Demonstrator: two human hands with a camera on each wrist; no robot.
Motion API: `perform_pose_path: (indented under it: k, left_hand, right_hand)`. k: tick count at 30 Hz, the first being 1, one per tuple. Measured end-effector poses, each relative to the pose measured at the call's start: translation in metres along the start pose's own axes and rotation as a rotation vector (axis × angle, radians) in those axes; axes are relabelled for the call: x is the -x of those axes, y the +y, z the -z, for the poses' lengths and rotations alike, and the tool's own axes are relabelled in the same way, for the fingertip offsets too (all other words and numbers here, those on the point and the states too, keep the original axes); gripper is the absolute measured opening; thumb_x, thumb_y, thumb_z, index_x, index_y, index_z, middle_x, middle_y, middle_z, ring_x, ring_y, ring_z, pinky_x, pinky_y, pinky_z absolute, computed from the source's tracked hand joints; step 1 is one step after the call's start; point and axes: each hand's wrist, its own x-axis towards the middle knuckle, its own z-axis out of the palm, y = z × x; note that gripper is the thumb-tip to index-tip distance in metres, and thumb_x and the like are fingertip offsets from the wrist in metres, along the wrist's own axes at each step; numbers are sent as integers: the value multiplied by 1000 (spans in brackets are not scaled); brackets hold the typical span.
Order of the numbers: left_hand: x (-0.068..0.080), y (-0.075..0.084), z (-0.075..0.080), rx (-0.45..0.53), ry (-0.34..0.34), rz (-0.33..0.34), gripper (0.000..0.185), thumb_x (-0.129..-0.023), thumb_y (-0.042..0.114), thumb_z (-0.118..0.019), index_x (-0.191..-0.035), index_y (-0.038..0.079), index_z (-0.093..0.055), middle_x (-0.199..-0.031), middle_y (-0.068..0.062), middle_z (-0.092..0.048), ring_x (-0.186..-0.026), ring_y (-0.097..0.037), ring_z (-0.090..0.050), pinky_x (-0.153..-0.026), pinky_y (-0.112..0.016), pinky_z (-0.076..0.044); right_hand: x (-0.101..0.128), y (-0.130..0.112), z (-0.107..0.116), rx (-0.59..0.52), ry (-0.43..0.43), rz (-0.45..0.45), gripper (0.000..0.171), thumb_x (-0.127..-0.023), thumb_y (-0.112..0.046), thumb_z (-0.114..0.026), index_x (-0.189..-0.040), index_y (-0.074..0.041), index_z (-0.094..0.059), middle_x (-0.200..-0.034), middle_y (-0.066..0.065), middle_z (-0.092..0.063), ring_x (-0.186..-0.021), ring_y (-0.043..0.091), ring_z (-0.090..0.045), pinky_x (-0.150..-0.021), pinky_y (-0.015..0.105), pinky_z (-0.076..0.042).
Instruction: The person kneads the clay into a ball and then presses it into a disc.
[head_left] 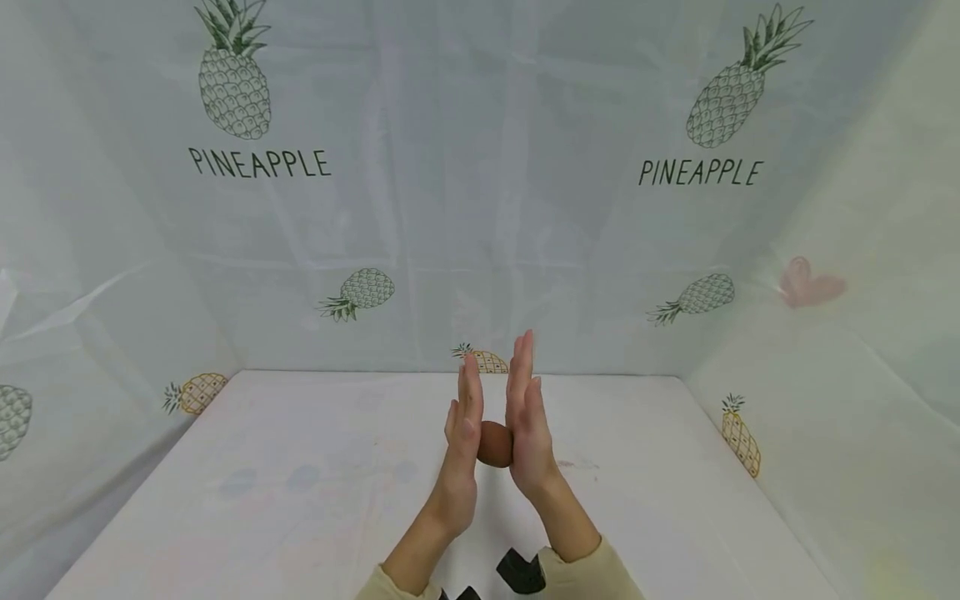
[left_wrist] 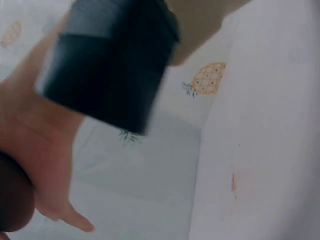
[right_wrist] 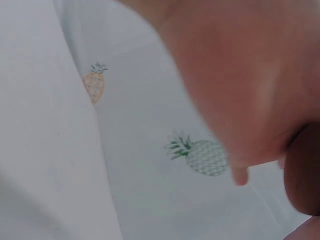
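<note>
A brown lump (head_left: 494,444) sits pressed between the two palms, held up above the white worktop (head_left: 300,467), roughly mid-frame in the head view. Left hand (head_left: 463,425) is flat with fingers straight and pointing up and away, palm against the lump's left side. Right hand (head_left: 527,417) mirrors it, fingers straight, palm on the lump's right side. Neither hand curls round it; both are flat and pressing.

Left wrist view shows the lump (left_wrist: 12,200) as a dark rounded edge at the palm, with a black wrist-mounted block (left_wrist: 107,65) filling the top. Right wrist view catches the lump (right_wrist: 305,170) at the right edge, under the palm; very blurred.

Handling, judged: it looks like clay or dough, probably soft and light, though the view is too small and blurred to be sure it isn't a firm ball. If soft, it deforms under pressure and may stick a little to skin rather than slip. Rounded shape means it can roll out from between flat palms if pressure drops. Best hold is centred across the palms, on opposite sides, even squeeze. Not fragile by the look of it.

Pineapple-print sheeting (head_left: 480,208) lines the back and sides.
</note>
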Motion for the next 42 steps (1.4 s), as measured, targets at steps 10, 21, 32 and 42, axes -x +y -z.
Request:
perform_pose_path:
  k: [10, 21, 32, 42]
  left_hand:
    - [-7, 3, 22, -94, 102, -1, 62, -112, 47, -6, -171, 32, 7, -178, 11, 12, -163, -14, 18, -120, -64, 23]
    - [-15, -9, 44, -79, 210, 115, 62, -110, 56, -7, -168, 42, 8, -175, 20, 15, -160, -8, 22, -120, -63, 24]
    - [-8, -10, 13, -147, 67, 16, 60, -114, 36, -8, -171, 25, 8, -178, 8, 10, -164, -24, 17, -117, -69, 21]
    - [-3, -3, 5, -198, 38, -104, 62, -114, 37, -8, -172, 18, 4, -180, 0, 7, -164, -23, 16, -117, -72, 16]
  right_hand:
    - [4, 18, -23, -88, -143, -137, 65, -111, -60, 0, -167, -35, 21, -173, -17, 25, -160, 13, 26, -122, 63, 22]
    - [13, -11, -36, -170, -221, -121, 65, -109, -58, 7, -166, -32, 25, -174, -14, 22, -163, 18, 20, -125, 61, 20]
    - [7, -25, -11, -211, -74, -44, 62, -111, -58, 0, -167, -41, 20, -176, -10, 17, -163, 21, 20, -125, 59, 20]
    - [1, 3, -7, -201, -96, -157, 61, -112, -57, -1, -166, -42, 21, -176, -10, 17, -162, 16, 22, -125, 61, 19]
